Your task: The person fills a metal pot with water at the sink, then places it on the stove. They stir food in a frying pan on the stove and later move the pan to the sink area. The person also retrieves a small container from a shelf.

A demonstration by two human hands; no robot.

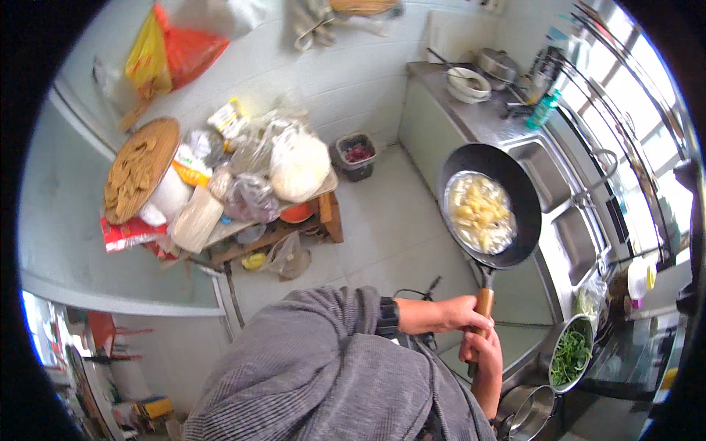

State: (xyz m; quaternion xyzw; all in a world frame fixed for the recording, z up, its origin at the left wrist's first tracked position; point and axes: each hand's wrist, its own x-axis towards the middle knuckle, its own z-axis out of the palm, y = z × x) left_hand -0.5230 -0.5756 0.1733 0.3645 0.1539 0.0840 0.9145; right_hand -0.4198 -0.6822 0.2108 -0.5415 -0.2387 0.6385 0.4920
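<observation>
Both my hands are wrapped around the wooden handle (485, 300) of a dark wok (527, 206). My left hand (466, 314), with a black band at the wrist, grips it nearer the pan. Closer to the handle's end is my right hand (484, 350). Pale yellow food pieces (479, 212) lie in shiny liquid inside the wok, which is held up in front of the counter by the sink. On the right, near my right forearm, a metal bowl (554, 353) contains leafy greens (571, 355). A steel pot (529, 410) is below it.
A double-basin steel sink (573, 242) with a faucet (604, 171) lies right of the wok. White bowls (469, 85) and a lidded pot (496, 66) stand on the far counter. Left, bags crowd a low table (325, 187); a waste bin (356, 157) stands on the floor.
</observation>
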